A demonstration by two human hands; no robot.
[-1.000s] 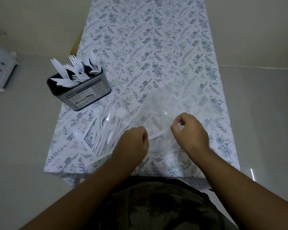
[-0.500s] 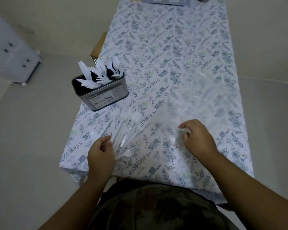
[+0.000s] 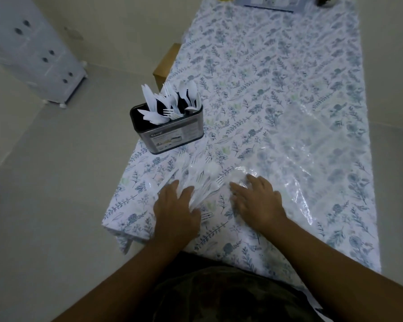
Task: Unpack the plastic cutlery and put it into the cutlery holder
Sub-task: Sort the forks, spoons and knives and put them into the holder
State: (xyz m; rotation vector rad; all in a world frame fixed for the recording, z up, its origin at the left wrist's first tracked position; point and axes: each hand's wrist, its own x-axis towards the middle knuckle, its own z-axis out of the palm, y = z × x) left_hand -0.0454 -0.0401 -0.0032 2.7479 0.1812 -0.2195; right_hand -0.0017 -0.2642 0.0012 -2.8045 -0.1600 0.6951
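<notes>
While both hands' fingers [image 3: 186,191] lie spread flat, gripping nothing, the loose cutlery [image 3: 205,182] sits between them.

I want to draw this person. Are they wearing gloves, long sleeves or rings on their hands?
No gloves. The left hand and right hand are bare, and both forearms are uncovered with no sleeves showing. No rings or watch are visible. Below is a dark camouflage-patterned garment.
</notes>
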